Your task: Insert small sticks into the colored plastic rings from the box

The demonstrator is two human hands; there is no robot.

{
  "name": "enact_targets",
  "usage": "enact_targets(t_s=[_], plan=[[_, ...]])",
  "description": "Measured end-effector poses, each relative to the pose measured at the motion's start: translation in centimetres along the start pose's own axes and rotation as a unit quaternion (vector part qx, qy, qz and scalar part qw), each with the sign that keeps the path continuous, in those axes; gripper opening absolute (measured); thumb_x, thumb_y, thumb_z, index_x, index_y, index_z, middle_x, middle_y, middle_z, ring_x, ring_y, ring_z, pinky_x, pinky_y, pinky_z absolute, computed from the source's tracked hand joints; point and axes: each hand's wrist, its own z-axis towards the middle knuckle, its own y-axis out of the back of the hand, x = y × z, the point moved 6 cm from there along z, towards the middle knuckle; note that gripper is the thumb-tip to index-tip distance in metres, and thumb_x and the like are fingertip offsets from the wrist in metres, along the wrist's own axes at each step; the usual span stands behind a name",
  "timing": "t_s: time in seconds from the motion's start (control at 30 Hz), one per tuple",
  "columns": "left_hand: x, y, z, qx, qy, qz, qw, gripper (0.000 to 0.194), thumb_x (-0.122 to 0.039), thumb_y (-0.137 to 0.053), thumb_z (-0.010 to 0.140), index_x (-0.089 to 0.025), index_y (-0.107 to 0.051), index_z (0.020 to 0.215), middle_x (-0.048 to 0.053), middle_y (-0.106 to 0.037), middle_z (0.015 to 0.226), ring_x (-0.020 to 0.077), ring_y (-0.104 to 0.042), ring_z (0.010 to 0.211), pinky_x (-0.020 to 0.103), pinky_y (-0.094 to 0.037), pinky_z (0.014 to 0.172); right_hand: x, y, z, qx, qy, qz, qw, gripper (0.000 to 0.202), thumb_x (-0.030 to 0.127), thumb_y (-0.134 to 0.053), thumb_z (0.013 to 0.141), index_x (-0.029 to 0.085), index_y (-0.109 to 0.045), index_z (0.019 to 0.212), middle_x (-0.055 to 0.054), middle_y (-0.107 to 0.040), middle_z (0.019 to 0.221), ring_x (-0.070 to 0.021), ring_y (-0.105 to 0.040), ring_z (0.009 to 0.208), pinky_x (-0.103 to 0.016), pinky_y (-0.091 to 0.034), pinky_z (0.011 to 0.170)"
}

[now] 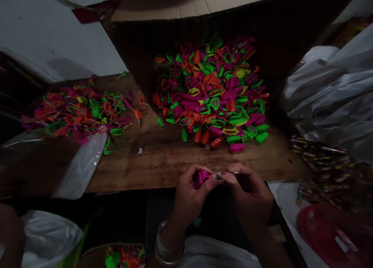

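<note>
Near the table's front edge my left hand (190, 194) is closed around a pink plastic toy watch (203, 177). Close beside it, my right hand (250, 192) pinches a small printed wrapper piece (216, 176) that meets the watch; its far end is hidden by my fingers. Behind my hands a large heap of toy watches (215, 101) in green, orange, pink and yellow spills out of a cardboard box (175, 7) lying on its side. On the left lies a second heap of watches (78, 108), several with striped wrapped pieces attached.
Clear plastic bags (84, 163) lie on the wooden table (125, 171) at left. White plastic bags (332, 85) and a pile of wrapped pieces (326, 159) are at right, above a red lid-like object (329, 229). A container of more watches (125, 256) sits below. Part of another person shows at lower left.
</note>
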Motion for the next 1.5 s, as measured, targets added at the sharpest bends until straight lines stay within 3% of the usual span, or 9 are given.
enact_targets(t_s=[0.13, 0.37, 0.57, 0.67, 0.8, 0.97, 1.07, 1.3, 1.5], plan=[[0.7, 0.2, 0.2, 0.020, 0.015, 0.000, 1.000, 0.024, -0.037, -0.070, 0.072, -0.016, -0.060, 0.080, -0.001, -0.058, 0.072, 0.0122, -0.050, 0.066, 0.023, -0.039, 0.061, -0.2, 0.3, 0.0, 0.012, 0.031, -0.063, 0.997, 0.004, 0.023, -0.070, 0.079, 0.022, -0.067, 0.077, 0.002, -0.068, 0.069, -0.0130, -0.063, 0.059, -0.022, -0.053, 0.055], [3.4, 0.7, -0.1, 0.101, 0.123, -0.022, 0.987, 0.040, -0.050, -0.072, 0.070, -0.016, -0.054, 0.083, -0.002, -0.055, 0.072, 0.0110, -0.050, 0.062, 0.022, -0.040, 0.058, -0.9, -0.4, -0.3, 0.087, 0.055, -0.152, 0.983, 0.010, 0.032, -0.067, 0.081, 0.022, -0.066, 0.080, 0.000, -0.071, 0.069, -0.0152, -0.066, 0.058, -0.024, -0.054, 0.054], [5.0, 0.5, -0.5, 0.156, 0.117, -0.020, 0.981, 0.043, -0.054, -0.070, 0.072, -0.014, -0.059, 0.085, 0.000, -0.056, 0.069, 0.0116, -0.051, 0.062, 0.023, -0.040, 0.059, -0.7, -0.7, -0.5, 0.100, 0.070, -0.173, 0.977, 0.009, 0.031, -0.064, 0.081, 0.022, -0.064, 0.082, 0.003, -0.066, 0.059, -0.0134, -0.062, 0.048, -0.022, -0.049, 0.045], [5.0, 0.0, -0.7, 0.182, 0.106, -0.007, 0.977, 0.037, -0.047, -0.071, 0.073, -0.014, -0.064, 0.089, 0.002, -0.060, 0.076, 0.0138, -0.054, 0.070, 0.025, -0.042, 0.066, -0.5, -0.8, -0.4, 0.101, 0.073, -0.181, 0.976, 0.009, 0.031, -0.063, 0.081, 0.022, -0.064, 0.081, 0.004, -0.063, 0.055, -0.0129, -0.059, 0.044, -0.022, -0.047, 0.043], [5.1, -1.2, -1.1, 0.233, 0.106, 0.025, 0.966, 0.036, -0.023, -0.072, 0.071, -0.014, -0.067, 0.105, 0.005, -0.066, 0.091, 0.0175, -0.057, 0.084, 0.027, -0.045, 0.076, -0.3, -1.0, -0.7, 0.103, 0.112, -0.199, 0.968, 0.007, 0.029, -0.063, 0.082, 0.023, -0.064, 0.083, 0.004, -0.065, 0.058, -0.0127, -0.060, 0.045, -0.021, -0.047, 0.044], [6.7, -1.7, -1.6, 0.251, 0.132, 0.065, 0.957, 0.050, -0.011, -0.066, 0.067, -0.016, -0.064, 0.117, 0.005, -0.067, 0.097, 0.0139, -0.057, 0.075, 0.020, -0.044, 0.060, 0.3, -1.8, -1.6, 0.132, 0.213, -0.248, 0.936, 0.007, 0.026, -0.059, 0.086, 0.022, -0.065, 0.084, 0.000, -0.070, 0.064, -0.0146, -0.065, 0.050, -0.023, -0.050, 0.049], [7.1, -1.6, -1.5, 0.233, 0.117, 0.075, 0.963, 0.059, -0.011, -0.064, 0.069, -0.017, -0.057, 0.127, 0.006, -0.067, 0.102, 0.0132, -0.057, 0.073, 0.018, -0.041, 0.056, 0.4, -2.1, -1.8, 0.154, 0.221, -0.256, 0.928, 0.012, 0.022, -0.055, 0.086, 0.022, -0.067, 0.086, -0.001, -0.072, 0.067, -0.0158, -0.066, 0.052, -0.024, -0.051, 0.049], [6.2, -1.6, -1.4, 0.261, 0.097, 0.121, 0.953, 0.015, -0.014, -0.063, 0.072, -0.014, -0.071, 0.085, 0.002, -0.068, 0.081, 0.0138, -0.055, 0.070, 0.022, -0.042, 0.064, 0.6, -1.9, -1.5, 0.139, 0.224, -0.245, 0.933, 0.013, 0.019, -0.056, 0.085, 0.023, -0.067, 0.090, 0.000, -0.074, 0.069, -0.0129, -0.060, 0.042, -0.023, -0.051, 0.048], [6.0, -1.6, -1.4, 0.267, 0.099, 0.129, 0.950, 0.023, -0.012, -0.061, 0.072, -0.014, -0.072, 0.092, 0.001, -0.066, 0.077, 0.0138, -0.053, 0.068, 0.022, -0.040, 0.061, 0.7, -1.9, -1.6, 0.141, 0.225, -0.214, 0.940, 0.016, 0.015, -0.058, 0.084, 0.023, -0.068, 0.094, -0.001, -0.076, 0.076, -0.0150, -0.068, 0.055, -0.023, -0.054, 0.054]])
